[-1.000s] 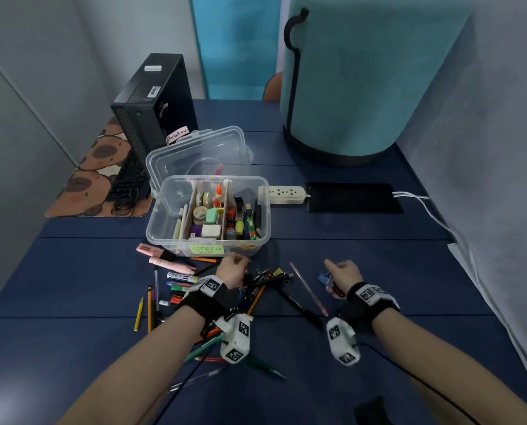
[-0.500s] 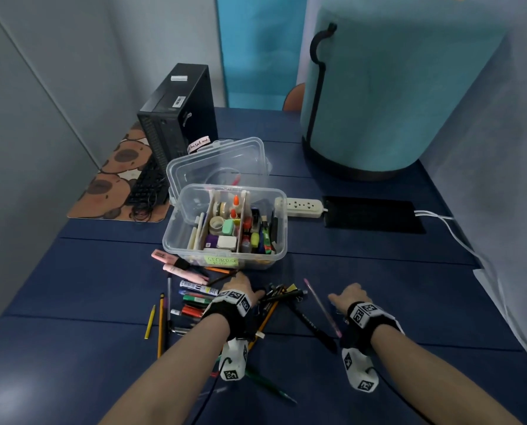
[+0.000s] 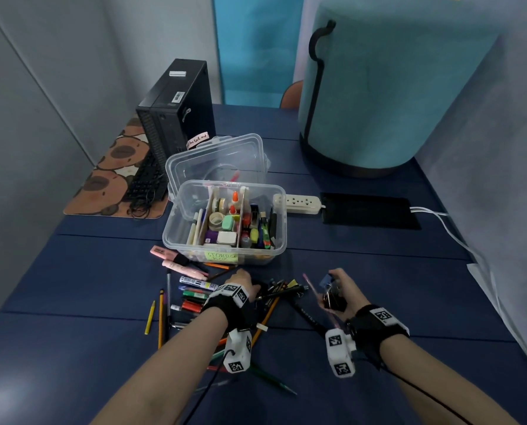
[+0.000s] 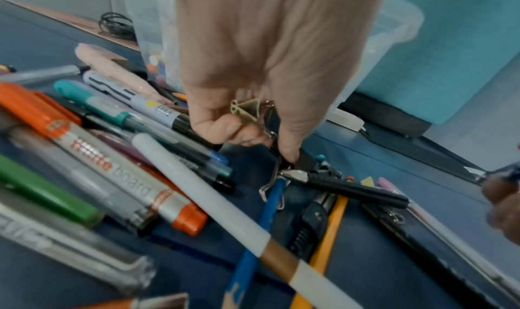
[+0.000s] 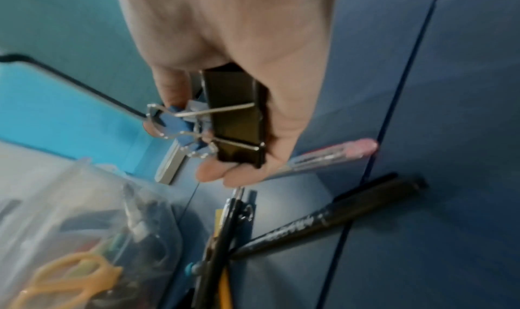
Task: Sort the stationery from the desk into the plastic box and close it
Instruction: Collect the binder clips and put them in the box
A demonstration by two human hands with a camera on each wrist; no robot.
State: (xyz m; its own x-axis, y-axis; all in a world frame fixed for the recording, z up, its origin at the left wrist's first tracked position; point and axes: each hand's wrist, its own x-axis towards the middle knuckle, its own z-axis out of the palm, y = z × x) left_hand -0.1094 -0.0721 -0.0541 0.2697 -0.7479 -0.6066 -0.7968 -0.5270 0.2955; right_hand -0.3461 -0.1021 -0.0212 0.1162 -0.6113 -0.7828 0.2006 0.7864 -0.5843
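2 hands work the pen pile on the blue worktop before the open plastic box: left hand pinches small binder clips, right hand clutches a black binder clip and a blue one.

Black wrist straps, white tagged cameras

right hand grips binder clips — left hand among pens.
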